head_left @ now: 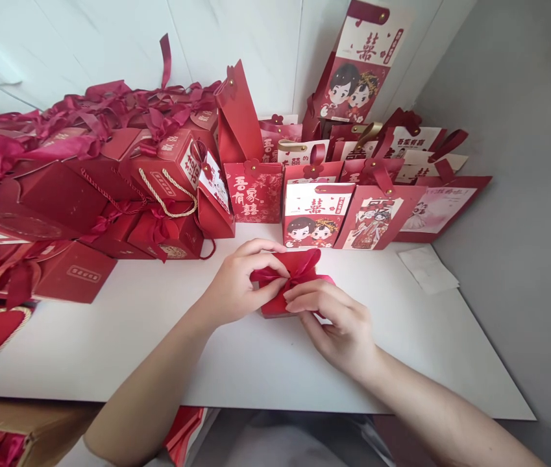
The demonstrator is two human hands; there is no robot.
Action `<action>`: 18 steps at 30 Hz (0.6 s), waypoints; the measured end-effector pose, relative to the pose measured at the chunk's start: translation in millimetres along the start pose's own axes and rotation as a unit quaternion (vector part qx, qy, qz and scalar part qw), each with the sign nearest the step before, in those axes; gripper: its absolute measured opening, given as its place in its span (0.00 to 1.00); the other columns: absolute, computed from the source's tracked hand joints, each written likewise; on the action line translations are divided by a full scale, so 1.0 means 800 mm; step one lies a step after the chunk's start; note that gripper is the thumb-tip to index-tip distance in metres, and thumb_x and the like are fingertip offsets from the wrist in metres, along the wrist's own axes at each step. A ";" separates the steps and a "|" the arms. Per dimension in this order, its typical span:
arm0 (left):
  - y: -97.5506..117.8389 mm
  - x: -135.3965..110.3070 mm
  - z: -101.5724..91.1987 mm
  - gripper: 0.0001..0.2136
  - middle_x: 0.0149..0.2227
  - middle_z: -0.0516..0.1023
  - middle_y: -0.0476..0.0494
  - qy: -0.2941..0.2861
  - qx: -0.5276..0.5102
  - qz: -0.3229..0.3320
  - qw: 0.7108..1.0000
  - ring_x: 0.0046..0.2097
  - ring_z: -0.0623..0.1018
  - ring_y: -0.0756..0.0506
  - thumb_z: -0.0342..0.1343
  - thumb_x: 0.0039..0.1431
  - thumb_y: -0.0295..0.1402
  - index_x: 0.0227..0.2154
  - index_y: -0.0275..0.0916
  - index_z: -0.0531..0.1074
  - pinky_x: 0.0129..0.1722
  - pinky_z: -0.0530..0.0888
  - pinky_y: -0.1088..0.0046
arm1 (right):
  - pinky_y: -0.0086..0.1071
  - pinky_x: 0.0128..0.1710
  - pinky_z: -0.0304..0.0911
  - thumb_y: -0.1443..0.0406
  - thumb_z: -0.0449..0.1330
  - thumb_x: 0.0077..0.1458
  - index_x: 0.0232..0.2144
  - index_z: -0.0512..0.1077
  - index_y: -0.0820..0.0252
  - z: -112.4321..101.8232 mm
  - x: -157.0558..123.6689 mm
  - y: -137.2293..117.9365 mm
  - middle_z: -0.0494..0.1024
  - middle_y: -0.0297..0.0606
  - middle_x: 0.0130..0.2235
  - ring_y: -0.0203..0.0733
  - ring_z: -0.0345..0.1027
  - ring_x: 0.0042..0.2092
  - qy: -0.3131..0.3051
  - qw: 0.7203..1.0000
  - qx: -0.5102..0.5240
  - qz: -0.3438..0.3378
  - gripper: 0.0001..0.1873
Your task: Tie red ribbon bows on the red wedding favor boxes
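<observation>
A small red gift box (275,302) with a red ribbon (299,267) on top stands on the white table (256,363) at its middle. My left hand (239,282) grips the box's left side, its fingers pinched on the ribbon. On the right, my right hand (336,318) pinches the ribbon's other end, with its fingers pressed against the box's front right.
Piles of red ribboned boxes (110,175) fill the table's left side. Red and white gift bags (317,214) stand in rows along the back wall. A white paper slip (428,269) lies at the right. A cardboard box (22,431) sits below the table's front left edge.
</observation>
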State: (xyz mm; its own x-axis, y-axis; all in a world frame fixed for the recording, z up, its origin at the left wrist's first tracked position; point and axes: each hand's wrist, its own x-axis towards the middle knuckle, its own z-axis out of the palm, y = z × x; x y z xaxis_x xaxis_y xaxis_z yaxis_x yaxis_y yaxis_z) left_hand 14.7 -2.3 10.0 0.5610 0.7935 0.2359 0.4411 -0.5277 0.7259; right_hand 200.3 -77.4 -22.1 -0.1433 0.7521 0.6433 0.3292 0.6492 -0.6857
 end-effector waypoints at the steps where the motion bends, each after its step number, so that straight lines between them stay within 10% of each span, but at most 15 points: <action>1: -0.001 0.000 0.000 0.04 0.53 0.76 0.44 -0.004 -0.003 -0.004 1.000 0.52 0.77 0.42 0.59 0.59 0.29 0.33 0.43 0.78 0.54 0.74 0.65 | 0.34 0.37 0.77 0.76 0.56 0.62 0.37 0.74 0.54 0.000 0.000 0.001 0.81 0.41 0.39 0.42 0.79 0.42 -0.001 1.000 0.003 0.000 0.13; 18: -0.003 -0.001 0.000 0.03 0.55 0.75 0.43 -0.016 -0.030 -0.032 0.999 0.52 0.78 0.43 0.59 0.60 0.30 0.33 0.41 0.78 0.45 0.77 0.70 | 0.31 0.37 0.75 0.79 0.56 0.59 0.32 0.74 0.56 -0.009 0.003 0.008 0.80 0.40 0.38 0.38 0.78 0.38 -0.039 0.997 0.053 -0.028 0.14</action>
State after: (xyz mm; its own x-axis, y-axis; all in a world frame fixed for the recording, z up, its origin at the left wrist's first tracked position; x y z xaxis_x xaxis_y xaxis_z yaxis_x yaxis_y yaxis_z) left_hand 13.0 -1.8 7.8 0.5558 0.8143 0.1675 0.4339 -0.4561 0.7770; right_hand 208.5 -72.7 -22.7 -0.2324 0.7183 0.6557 0.2187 0.6955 -0.6844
